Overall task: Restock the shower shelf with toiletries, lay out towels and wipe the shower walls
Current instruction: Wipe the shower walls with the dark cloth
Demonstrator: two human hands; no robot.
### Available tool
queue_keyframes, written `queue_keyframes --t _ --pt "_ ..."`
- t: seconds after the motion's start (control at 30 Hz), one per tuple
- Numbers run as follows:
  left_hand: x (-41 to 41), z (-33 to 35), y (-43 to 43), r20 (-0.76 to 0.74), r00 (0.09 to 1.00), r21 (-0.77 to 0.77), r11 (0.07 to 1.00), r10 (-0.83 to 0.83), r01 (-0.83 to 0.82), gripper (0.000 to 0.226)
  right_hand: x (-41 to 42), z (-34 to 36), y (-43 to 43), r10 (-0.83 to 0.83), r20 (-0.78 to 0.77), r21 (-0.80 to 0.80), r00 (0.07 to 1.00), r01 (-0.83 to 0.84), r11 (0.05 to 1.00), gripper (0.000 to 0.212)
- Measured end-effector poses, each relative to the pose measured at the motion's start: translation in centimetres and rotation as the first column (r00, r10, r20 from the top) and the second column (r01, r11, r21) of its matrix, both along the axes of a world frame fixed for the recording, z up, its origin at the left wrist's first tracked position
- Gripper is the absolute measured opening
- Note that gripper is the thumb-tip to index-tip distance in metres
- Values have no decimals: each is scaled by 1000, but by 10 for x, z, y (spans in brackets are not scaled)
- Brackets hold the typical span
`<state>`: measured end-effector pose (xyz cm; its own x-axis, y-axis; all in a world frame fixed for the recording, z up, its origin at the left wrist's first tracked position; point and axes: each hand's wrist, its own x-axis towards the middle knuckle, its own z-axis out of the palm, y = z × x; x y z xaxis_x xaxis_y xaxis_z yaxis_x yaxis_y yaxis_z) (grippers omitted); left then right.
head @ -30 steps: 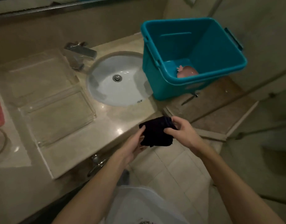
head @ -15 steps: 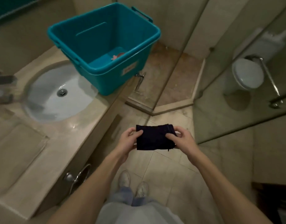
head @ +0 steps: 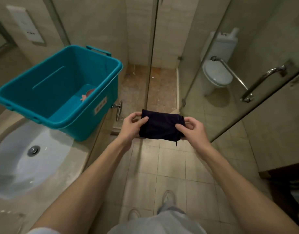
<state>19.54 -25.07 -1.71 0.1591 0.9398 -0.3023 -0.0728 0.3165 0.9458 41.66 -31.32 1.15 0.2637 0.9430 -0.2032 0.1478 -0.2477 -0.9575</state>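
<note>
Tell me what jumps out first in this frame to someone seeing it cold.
A folded dark cloth sits mid-frame, pinched at its ends by the left hand and right hand above the tiled floor. To the left, a bright teal tub stands on the counter beside the white sink, with something small and pink inside it. Through the glass on the right, a white toilet shows.

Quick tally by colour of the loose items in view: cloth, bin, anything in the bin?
Dark navy: 1, folded cloth, pinched by left hand and right hand
Teal: 1, bin
Pink: 1, item in the bin
Total: 3
</note>
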Motion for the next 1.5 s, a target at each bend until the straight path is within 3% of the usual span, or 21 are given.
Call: queue_keyframes --t 0.23,0.4,0.77,1.13,1.37,1.5 --pt "56 20 85 -34 998 83 995 -56 58 16 57 13 76 -15 24 75 1000 13 997 10" --pt "118 8 161 -63 998 77 997 -20 25 4 121 3 154 -24 23 82 999 22 996 10" --pt "257 -34 310 -118 988 -86 990 98 -108 5 257 -48 336 38 -67 -98 997 -45 994 6" --pt "296 -91 465 -130 965 -266 929 228 -256 6 292 -99 522 110 -11 -243 994 -109 964 5" --pt "310 -130 598 -142 964 -442 857 225 -265 15 298 -130 673 147 -20 -426 989 -142 893 8" --pt "309 -109 692 -143 941 -388 857 307 -339 17 293 -104 775 250 64 -314 966 -219 924 4"
